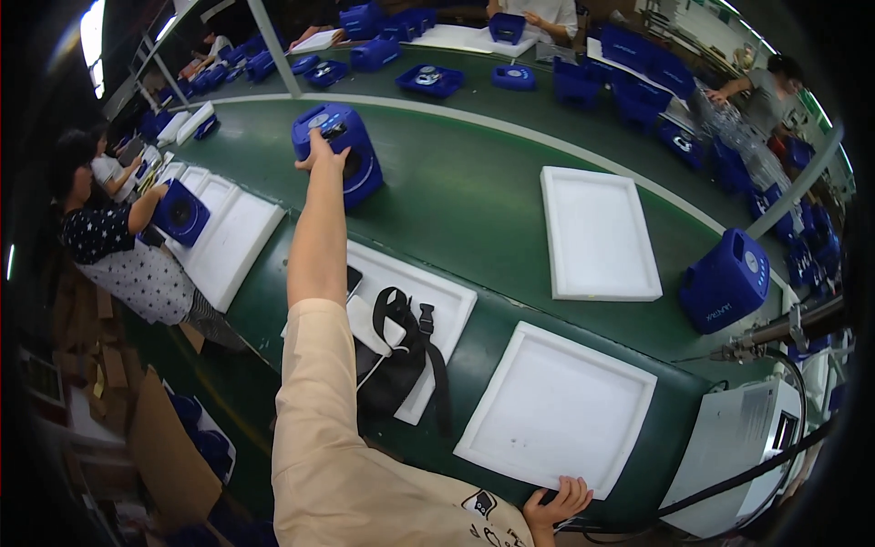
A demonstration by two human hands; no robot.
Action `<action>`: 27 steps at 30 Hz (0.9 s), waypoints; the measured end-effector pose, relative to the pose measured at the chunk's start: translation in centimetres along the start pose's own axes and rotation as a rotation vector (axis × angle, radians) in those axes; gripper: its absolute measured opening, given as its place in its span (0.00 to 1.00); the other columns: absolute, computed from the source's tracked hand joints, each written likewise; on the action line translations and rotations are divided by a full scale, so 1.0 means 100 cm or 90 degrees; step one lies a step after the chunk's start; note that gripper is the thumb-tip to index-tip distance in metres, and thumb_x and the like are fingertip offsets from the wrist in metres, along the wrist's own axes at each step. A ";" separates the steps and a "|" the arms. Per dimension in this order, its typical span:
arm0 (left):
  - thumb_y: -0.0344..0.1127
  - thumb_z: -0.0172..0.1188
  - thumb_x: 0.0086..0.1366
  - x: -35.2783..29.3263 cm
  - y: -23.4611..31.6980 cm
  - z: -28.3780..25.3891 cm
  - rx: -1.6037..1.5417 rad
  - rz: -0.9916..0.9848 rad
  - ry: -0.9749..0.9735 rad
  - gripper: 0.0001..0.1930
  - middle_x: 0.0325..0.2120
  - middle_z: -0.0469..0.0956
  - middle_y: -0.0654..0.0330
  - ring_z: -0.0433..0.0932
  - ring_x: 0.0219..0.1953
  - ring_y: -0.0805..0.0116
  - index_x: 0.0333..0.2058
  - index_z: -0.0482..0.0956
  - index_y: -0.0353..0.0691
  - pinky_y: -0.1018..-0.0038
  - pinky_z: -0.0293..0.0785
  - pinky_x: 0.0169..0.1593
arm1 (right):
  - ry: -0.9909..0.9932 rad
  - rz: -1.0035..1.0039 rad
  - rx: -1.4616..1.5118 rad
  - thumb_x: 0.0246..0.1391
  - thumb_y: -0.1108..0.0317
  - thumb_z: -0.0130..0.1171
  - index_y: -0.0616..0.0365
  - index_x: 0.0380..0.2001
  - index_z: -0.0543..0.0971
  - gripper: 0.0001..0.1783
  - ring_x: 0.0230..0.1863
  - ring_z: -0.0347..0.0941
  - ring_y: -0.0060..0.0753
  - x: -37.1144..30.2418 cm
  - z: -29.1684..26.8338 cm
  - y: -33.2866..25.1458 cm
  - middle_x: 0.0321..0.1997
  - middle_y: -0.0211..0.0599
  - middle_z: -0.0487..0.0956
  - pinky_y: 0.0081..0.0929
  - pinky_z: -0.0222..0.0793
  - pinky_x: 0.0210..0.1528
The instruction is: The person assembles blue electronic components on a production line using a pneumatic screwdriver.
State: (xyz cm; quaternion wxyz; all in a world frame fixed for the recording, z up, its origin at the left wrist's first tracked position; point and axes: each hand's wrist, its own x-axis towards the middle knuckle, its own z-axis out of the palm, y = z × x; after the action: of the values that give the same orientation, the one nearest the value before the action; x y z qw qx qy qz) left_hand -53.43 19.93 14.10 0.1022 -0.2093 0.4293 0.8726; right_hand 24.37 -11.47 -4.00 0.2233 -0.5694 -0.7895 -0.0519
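With my left arm stretched far forward, my left hand [323, 157] has its fingers on the top of a blue box-shaped speaker [365, 170], closed on its upper part. That speaker is upright on the green work surface and has a round dark driver on its side. Close to my body, my right hand [558, 507] is curled over the near rim of a shallow white foam tray [556, 410]. The tray lies flat with its hollow side up. Part of my right hand is hidden at the lower edge.
A second foam tray [602, 235] and another blue speaker [727, 281] stand at right. A black strapped bag [394, 374] lies on a foam tray beside my left arm. A co-worker [128, 246] at left handles a speaker [181, 212]. A pale machine [743, 447] stands near right.
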 end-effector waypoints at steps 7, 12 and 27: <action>0.42 0.76 0.52 -0.012 0.017 -0.047 0.058 0.023 -0.134 0.57 0.69 0.56 0.46 0.69 0.62 0.32 0.74 0.46 0.55 0.31 0.78 0.54 | -0.090 0.021 0.110 0.44 0.62 0.63 0.62 0.59 0.71 0.36 0.68 0.61 0.60 0.013 -0.017 0.001 0.61 0.54 0.69 0.66 0.46 0.72; 0.41 0.72 0.58 -0.071 0.028 -0.099 0.159 -0.112 -0.477 0.39 0.62 0.65 0.43 0.73 0.58 0.33 0.64 0.59 0.48 0.34 0.77 0.56 | 0.124 -0.052 0.296 0.46 0.64 0.66 0.69 0.66 0.63 0.44 0.67 0.60 0.65 0.108 -0.110 0.002 0.67 0.61 0.64 0.59 0.55 0.70; 0.47 0.64 0.65 -0.404 0.033 -0.287 0.291 -0.410 -0.732 0.34 0.51 0.78 0.44 0.83 0.50 0.48 0.66 0.64 0.46 0.45 0.82 0.54 | 0.595 0.004 0.560 0.67 0.53 0.59 0.63 0.42 0.81 0.21 0.30 0.79 0.40 0.475 -0.276 -0.007 0.27 0.39 0.82 0.39 0.73 0.36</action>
State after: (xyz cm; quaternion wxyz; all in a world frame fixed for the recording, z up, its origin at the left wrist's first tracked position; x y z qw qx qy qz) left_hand -10.67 -4.70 19.12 0.6083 0.1957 0.3969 0.6589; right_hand 19.86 20.66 40.39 0.7569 -0.3440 -0.5546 0.0349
